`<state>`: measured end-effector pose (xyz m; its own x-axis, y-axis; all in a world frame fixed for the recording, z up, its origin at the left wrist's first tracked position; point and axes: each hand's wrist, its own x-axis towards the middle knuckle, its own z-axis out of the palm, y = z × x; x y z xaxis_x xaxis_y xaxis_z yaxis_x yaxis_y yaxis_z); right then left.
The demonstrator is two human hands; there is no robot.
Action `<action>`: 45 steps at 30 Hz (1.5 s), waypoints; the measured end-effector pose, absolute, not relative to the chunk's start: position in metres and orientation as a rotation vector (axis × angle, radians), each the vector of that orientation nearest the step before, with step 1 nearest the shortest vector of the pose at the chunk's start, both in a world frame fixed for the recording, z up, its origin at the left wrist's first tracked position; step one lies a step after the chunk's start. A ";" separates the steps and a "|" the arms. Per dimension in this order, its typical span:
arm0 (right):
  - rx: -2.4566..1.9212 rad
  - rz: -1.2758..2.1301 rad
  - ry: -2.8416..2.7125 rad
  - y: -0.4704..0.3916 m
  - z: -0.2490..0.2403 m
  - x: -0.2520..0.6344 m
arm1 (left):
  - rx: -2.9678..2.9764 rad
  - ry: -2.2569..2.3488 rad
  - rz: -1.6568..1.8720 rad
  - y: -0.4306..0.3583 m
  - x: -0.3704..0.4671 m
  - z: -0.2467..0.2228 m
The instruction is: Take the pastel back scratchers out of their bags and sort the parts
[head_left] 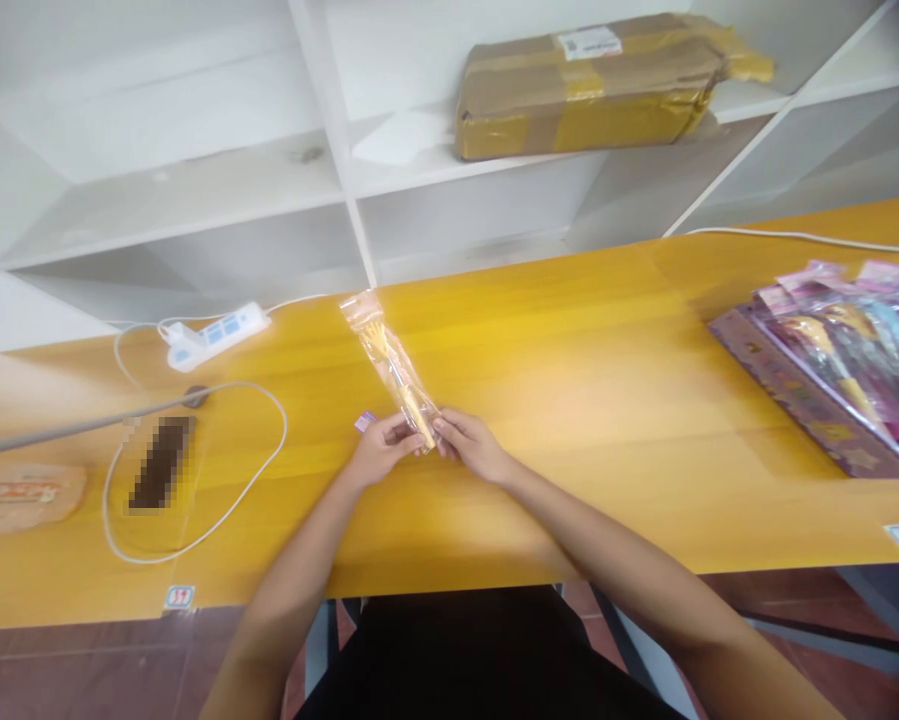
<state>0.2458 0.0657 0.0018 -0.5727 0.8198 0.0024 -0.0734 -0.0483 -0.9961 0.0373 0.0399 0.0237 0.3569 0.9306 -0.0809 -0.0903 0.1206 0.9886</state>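
Between my two hands is a yellow back scratcher (400,372) in a clear plastic bag, its clawed head pointing away from me. My left hand (380,446) grips the left side of the bag's near end, thumb on top of the handle. On the other side of that same end, my right hand (468,440) pinches the bag between thumb and fingers. Just left of my left hand lies a small purple label (365,422), partly behind the fingers.
At the right, a purple patterned box (786,390) holds several bagged items. A power strip (220,335), a looped white cable (280,440), a blurred-out dark object (162,463) and an orange packet (25,497) lie at the left. A taped carton (591,85) sits on the shelf behind.
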 end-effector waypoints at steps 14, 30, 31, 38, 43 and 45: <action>-0.798 1.645 -1.557 0.071 0.002 0.253 | 1.254 0.911 0.804 0.031 0.043 0.025; -1.009 1.367 -1.716 0.070 -0.005 0.244 | 2.121 1.743 0.405 0.049 -0.029 0.036; -1.010 1.360 -1.725 0.070 -0.004 0.244 | 2.123 1.741 0.373 0.049 -0.030 0.035; -0.979 1.331 -1.778 0.069 0.000 0.244 | 2.005 1.510 0.489 0.055 -0.019 0.029; -0.987 1.330 -1.784 0.068 -0.004 0.244 | 1.977 1.449 0.617 0.051 -0.012 0.032; -0.986 1.332 -1.789 0.068 -0.005 0.244 | 2.060 1.529 0.648 0.048 -0.008 0.037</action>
